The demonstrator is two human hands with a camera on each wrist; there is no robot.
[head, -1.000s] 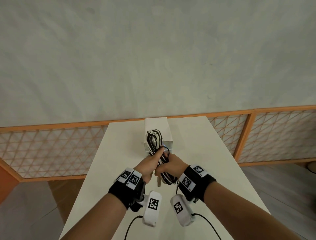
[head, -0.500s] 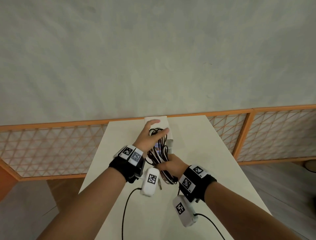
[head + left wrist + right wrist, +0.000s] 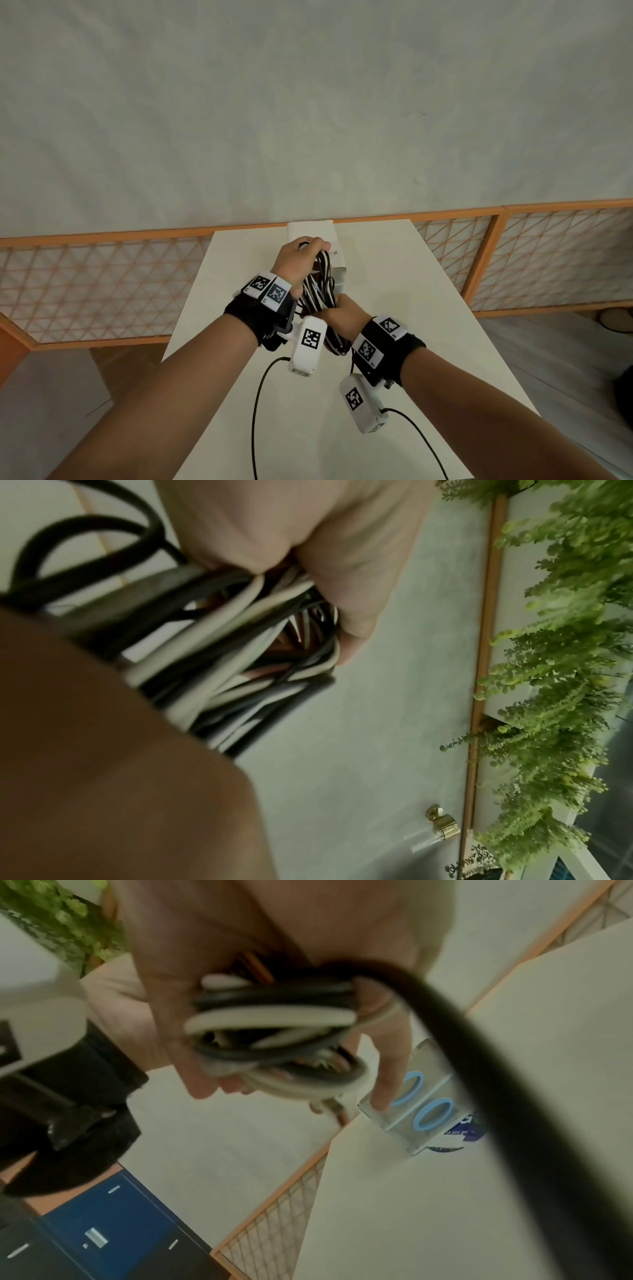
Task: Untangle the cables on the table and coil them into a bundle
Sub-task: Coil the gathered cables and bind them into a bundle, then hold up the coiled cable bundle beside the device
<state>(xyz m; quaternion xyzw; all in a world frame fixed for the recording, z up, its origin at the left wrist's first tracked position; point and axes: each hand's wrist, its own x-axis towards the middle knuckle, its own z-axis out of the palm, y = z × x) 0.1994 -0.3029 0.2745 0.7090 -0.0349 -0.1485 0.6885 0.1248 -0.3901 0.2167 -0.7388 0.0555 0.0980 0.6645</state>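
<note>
White table (image 3: 394, 342): both hands grip cable bundle (image 3: 317, 291) above it.

cables (image 3: 318, 291): black and white strands | tabletop (image 3: 404, 308): plain cream | wrist bands (image 3: 394, 353): black, black-and-white square-code tags | fence (image 3: 102, 274): orange frame, diamond mesh | box (image 3: 424, 1107): clear, blue rings

Head looks down; wrists closely share cable bundle (image 3: 320, 291).

- pale grey-green plaster wall (image 3: 308, 102) takes up most of the view
- orange-framed lattice panels (image 3: 102, 284) run along its base
- white worktop (image 3: 394, 308) butts against it
- leafy green plants (image 3: 555, 642) hang nearby
</note>
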